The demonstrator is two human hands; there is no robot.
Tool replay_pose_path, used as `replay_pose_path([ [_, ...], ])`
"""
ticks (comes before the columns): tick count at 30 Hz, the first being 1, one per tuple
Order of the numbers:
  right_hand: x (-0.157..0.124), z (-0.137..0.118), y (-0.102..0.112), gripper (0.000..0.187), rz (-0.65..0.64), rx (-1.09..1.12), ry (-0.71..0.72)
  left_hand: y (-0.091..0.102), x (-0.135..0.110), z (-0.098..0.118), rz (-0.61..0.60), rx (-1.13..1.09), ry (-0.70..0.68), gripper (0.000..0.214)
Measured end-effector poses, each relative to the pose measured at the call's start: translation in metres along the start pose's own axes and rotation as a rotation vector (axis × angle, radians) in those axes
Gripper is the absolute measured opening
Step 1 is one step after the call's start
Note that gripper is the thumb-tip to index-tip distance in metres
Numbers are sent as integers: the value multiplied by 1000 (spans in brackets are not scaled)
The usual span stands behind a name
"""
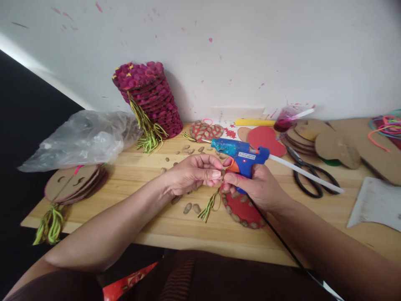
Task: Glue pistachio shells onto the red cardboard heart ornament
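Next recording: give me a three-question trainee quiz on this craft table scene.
1. True or false: the right hand grips the blue glue gun.
2. Seen from the glue gun, the clear plastic bag lies: A) to the left, B) to the right, C) under the table.
3. Which tool lies on the wooden table just right of the glue gun?
Key: 1 true; 2 A; 3 the black scissors.
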State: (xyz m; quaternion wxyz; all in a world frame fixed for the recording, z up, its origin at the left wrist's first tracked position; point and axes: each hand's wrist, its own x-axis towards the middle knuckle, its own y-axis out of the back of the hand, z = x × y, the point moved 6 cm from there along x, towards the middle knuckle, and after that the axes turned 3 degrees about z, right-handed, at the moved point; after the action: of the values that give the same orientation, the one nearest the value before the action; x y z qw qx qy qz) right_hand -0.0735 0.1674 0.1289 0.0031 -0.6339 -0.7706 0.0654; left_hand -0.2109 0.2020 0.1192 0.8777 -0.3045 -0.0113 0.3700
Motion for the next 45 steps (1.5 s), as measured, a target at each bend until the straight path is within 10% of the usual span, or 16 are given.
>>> replay_pose_path([
  [45, 2, 0, 4, 30, -10, 71, 34, 2, -1, -3, 94, 45, 60, 32],
])
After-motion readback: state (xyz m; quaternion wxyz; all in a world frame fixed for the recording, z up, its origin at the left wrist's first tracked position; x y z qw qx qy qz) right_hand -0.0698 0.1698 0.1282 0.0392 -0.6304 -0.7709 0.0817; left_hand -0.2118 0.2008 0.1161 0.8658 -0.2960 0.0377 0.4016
